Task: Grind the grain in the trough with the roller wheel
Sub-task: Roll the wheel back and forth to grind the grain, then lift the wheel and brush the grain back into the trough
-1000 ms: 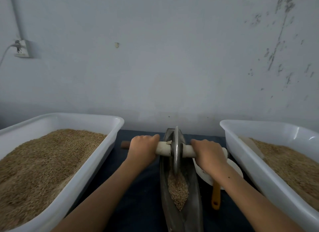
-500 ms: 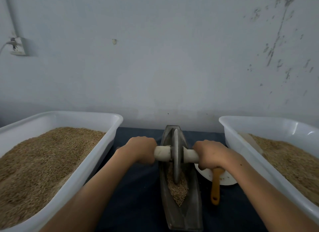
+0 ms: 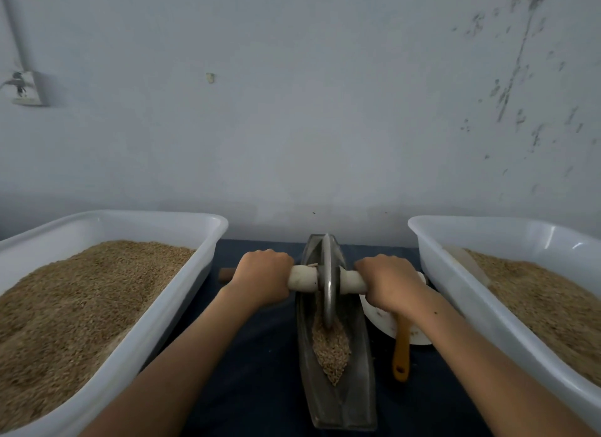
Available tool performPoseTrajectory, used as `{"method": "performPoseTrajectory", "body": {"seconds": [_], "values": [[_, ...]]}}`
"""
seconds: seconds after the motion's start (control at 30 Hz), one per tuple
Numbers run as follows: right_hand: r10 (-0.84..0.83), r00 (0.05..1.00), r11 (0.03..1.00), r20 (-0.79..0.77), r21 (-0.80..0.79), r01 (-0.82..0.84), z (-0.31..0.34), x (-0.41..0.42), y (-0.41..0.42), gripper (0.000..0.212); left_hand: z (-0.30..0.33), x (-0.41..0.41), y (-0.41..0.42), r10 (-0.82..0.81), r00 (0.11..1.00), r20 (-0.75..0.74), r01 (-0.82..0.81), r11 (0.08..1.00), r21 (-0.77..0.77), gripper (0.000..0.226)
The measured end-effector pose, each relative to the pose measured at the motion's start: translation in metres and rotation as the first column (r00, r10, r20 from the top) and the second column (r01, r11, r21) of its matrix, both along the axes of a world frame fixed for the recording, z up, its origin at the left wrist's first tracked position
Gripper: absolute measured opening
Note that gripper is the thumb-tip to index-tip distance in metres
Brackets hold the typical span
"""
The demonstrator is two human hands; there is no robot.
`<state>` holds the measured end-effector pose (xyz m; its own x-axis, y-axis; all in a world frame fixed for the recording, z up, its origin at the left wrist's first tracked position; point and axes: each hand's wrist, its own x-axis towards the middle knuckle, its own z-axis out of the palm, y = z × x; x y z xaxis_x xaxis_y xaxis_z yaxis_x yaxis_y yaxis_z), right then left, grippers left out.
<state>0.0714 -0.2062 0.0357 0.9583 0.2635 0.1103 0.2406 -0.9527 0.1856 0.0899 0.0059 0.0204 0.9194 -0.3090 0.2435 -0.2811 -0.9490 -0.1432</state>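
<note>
Both hands, left and right, are gripping the axle either side of the wheel, keeping it upright in the trough between them, the grain lying just nearer than the wheel

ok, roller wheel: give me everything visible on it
The roller wheel is a thin grey metal-looking disc standing upright on edge in the narrow trough, its lower rim in the grain. A pale axle handle crosses its centre; the left hand and right hand each grip one side. A brown tip sticks out past the left hand.
</note>
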Motion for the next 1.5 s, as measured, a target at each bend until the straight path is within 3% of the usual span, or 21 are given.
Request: {"method": "performPoseTrajectory", "body": {"seconds": [0.17, 0.3, 0.43, 0.5, 0.63, 0.77, 0.9, 1.0, 1.1, 1.27, 1.5], "values": [[0.045, 0.993, 0.999, -0.106, -0.006, -0.046, 0.005, -0.007, -0.005, 0.032, 0.003, -0.002, 0.003, -0.035, 0.989, -0.142, 0.037, 0.999, 0.01, 0.03], [0.134, 0.991, 0.988, 0.015, 0.075, -0.135, 0.002, -0.014, -0.008, 0.028, -0.001, -0.003, 0.007, -0.056, 0.994, -0.094, 0.053, 0.998, -0.033, 0.026], [0.205, 0.979, 0.953, 0.009, 0.225, -0.202, 0.01, -0.022, -0.016, 0.05, -0.006, -0.004, 0.01, -0.07, 0.997, -0.038, 0.067, 0.995, -0.078, 0.021], [0.209, 0.974, 0.947, 0.084, 0.231, -0.223, 0.013, -0.03, -0.023, 0.054, -0.009, -0.004, 0.011, -0.075, 0.997, -0.011, 0.074, 0.993, -0.097, 0.022], [0.253, 0.908, 0.928, 0.335, 0.181, -0.325, 0.009, -0.051, -0.03, 0.038, -0.012, -0.006, 0.014, -0.102, 0.994, 0.031, 0.106, 0.983, -0.148, 0.033], [0.292, 0.866, 0.904, 0.407, 0.177, -0.388, 0.006, -0.069, -0.028, 0.02, -0.012, -0.016, 0.018, -0.193, 0.977, 0.094, 0.21, 0.951, -0.228, 0.039], [0.354, 0.882, 0.897, 0.313, 0.152, -0.414, -0.001, -0.081, -0.031, 0.011, -0.017, -0.026, 0.016, -0.116, 0.97, 0.214, 0.166, 0.958, -0.233, 0.037], [0.362, 0.898, 0.913, 0.25, 0.098, -0.395, -0.011, -0.081, -0.036, 0.004, -0.021, -0.03, 0.01, -0.021, 0.97, 0.241, 0.068, 0.979, -0.191, 0.029], [0.319, 0.928, 0.939, 0.191, 0.071, -0.338, -0.021, -0.074, -0.04, 0.006, -0.025, -0.031, 0.009, 0.038, 0.966, 0.257, 0.029, 0.968, -0.251, 0.026], [0.181, 0.982, 0.983, 0.062, -0.041, -0.179, -0.029, -0.068, -0.043, 0.027, -0.04, -0.032, 0.008, 0.115, 0.971, 0.209, 0.01, 0.857, -0.515, 0.023], [0.131, 0.99, 0.987, -0.047, -0.083, -0.135, -0.037, -0.067, -0.048, 0.047, -0.05, -0.035, 0.006, 0.195, 0.956, 0.221, -0.018, 0.787, -0.616, 0.021]]}}
